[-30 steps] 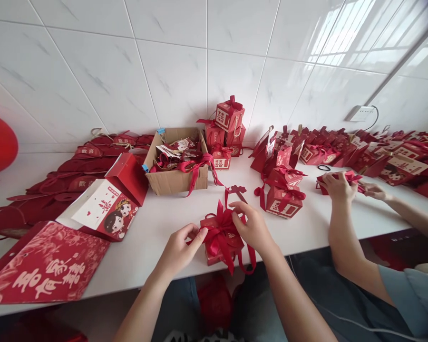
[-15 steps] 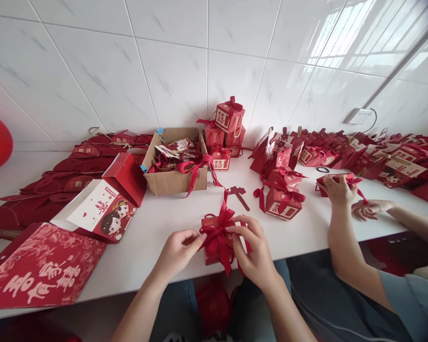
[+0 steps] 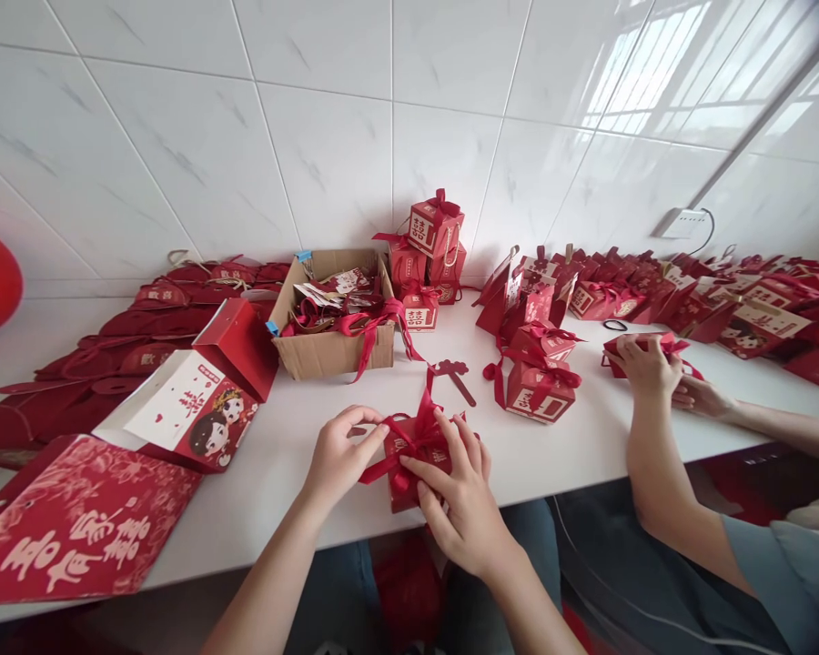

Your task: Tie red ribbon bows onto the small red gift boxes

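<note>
Head view: at the white table's (image 3: 266, 491) near edge, a red box (image 3: 402, 491) is overlaid by the right hand (image 3: 468, 505), fingers spread, apparently to steady its ribbon (image 3: 423, 440); the left hand (image 3: 341, 452) is held beside it, thumb and forefinger nearly meeting, any pinch unclear.

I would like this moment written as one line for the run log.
left hand: at red ribbon; right hand: on ribbon and gift box; gift box: near table edge; behind: open cardboard box

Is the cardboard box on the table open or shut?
Open: nothing covers the top of the cardboard box, and cards show inside.
</note>
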### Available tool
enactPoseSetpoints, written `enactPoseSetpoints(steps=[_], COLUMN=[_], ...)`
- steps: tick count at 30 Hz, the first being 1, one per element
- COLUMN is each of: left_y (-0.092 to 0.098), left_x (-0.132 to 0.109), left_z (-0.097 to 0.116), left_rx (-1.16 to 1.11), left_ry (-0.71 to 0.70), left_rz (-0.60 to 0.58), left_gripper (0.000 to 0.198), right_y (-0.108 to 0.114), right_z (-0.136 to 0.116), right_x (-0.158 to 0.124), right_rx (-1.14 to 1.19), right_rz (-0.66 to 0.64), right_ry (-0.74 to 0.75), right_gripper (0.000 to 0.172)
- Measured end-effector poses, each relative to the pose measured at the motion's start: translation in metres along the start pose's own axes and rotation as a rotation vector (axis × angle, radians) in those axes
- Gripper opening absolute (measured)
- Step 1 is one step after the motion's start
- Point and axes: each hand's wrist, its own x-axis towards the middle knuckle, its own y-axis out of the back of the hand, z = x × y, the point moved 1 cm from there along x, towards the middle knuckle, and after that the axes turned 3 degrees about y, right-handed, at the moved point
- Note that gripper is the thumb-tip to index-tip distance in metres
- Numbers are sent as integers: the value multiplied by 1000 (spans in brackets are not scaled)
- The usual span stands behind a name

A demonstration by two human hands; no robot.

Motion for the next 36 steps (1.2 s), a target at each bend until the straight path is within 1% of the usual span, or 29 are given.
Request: enactPoseSetpoints(steps=[4,10,12,14,16,19,20,21,23,24,26,29,32,34,36], left_y=[-6,-13,-15,-14,-9,6,11,17,26,29,31,25,15,11,10], left_x=[13,22,24,27,28,29,27,25,17,11,-3,-23,-33,-34,-32], left_z=[1,-2,-4,-5,-6,-8,-9,-10,-11,-12,-13,-16,-21,-25,-31], left_rx=[5,49,32,-4,-93,-330,-391,-417,-351,-291,-184,-124,-159,-237,-285], left_ry=[44,76,79,84,112,224,264,298,341,355,372,361,325,318,331], left_rz=[8,19,6,-32,-107,-277,-312,-320,-286,-275,-288,-330,-318,-269,-213], left_gripper=[16,15,15,16,20,44,49,49,35,30,37,43,38,34,32], right_y=[-2,-3,-3,-3,-2,-2,-2,-2,-2,-2,-2,-2,-1,0,1], right_z=[1,2,2,2,1,2,2,2,4,5,8,12,14,13,12], right_x=[0,0,0,0,0,-1,-2,-3,-6,-7,-7,-2,5,7,4], right_rx=[-15,-9,-5,1,7,18,24,35,79,112,184,255,305,348,365], right_rz=[-7,7,12,15,17,23,25,26,41,66,167,350,469,528,555], right_ry=[9,27,26,25,25,21,23,31,44,39,-4,-102,-159,-178,-190], right_gripper=[46,45,46,46,46,40,39,39,43,44,44,34,23,14,13])
